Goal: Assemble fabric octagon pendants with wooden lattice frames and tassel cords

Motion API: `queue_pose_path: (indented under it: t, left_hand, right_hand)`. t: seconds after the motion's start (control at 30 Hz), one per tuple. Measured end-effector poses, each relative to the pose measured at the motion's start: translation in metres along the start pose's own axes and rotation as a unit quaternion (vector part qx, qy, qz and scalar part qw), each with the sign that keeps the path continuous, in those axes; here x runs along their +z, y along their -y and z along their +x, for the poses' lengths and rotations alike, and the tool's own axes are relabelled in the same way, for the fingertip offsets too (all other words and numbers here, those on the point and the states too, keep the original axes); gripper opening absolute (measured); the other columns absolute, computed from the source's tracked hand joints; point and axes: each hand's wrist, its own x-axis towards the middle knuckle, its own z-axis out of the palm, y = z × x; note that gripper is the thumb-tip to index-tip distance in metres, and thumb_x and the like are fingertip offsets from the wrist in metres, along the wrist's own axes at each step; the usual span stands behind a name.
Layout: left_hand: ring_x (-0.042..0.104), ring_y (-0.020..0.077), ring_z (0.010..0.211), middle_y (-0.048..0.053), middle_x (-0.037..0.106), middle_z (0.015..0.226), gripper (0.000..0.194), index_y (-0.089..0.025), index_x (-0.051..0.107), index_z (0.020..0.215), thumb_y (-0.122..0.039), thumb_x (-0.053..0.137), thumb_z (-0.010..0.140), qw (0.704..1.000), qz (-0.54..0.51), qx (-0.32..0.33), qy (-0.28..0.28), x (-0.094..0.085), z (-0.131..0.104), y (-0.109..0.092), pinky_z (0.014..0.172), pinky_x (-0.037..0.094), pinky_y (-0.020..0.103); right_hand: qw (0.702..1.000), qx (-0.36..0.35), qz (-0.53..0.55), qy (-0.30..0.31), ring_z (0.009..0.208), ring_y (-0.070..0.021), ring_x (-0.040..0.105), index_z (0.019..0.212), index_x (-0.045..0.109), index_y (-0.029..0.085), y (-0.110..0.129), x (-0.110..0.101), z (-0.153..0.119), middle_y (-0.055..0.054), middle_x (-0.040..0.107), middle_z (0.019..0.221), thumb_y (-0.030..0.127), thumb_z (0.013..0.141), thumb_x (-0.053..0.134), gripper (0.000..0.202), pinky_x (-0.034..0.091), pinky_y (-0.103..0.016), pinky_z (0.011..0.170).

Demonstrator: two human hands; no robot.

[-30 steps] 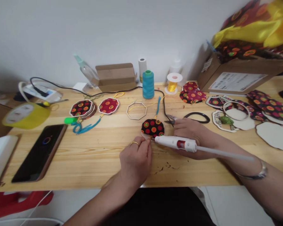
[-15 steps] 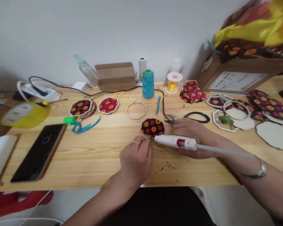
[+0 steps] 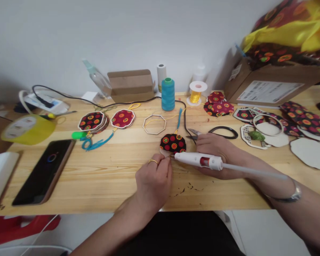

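Note:
My right hand (image 3: 216,153) is closed round a white glue gun (image 3: 198,160), whose nozzle points left and a clear stick sticks out behind. The nozzle tip is at the lower edge of a black patterned fabric piece (image 3: 172,143) with a pale backing. My left hand (image 3: 154,176), with a ring on one finger, is pinched at that same lower edge; what its fingertips grip is hidden. A blue tassel (image 3: 179,118) extends above the fabric piece. Scissors (image 3: 193,134) lie partly behind my right hand.
Blue thread cone (image 3: 168,94), yellow spool (image 3: 195,96) and octagonal frame (image 3: 164,125) stand or lie behind. Phone (image 3: 44,172), yellow tape (image 3: 28,129) and finished fabric pieces (image 3: 123,118) are left. Cardboard box (image 3: 274,85), black ring (image 3: 236,133) and white boards (image 3: 310,153) are right.

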Motion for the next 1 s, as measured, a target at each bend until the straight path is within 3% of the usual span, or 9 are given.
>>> queue_pose_path:
  t: [1.0]
  left_hand:
    - [0.066,0.0150,0.064,0.004,0.071,0.077,0.013,-0.015,0.068,0.079,-0.013,0.056,0.083,1.000,0.005,0.005,-0.011,-0.0002,0.0004,-0.0008,0.054,0.048,0.024]
  right_hand:
    - [1.000,0.013,0.001,0.014,0.064,-0.0156,0.042,0.063,0.045,0.020,0.0017,-0.0041,-0.0007,-0.001,0.051,0.063,0.032,0.080,0.054,0.022,0.034,-0.032,0.066]
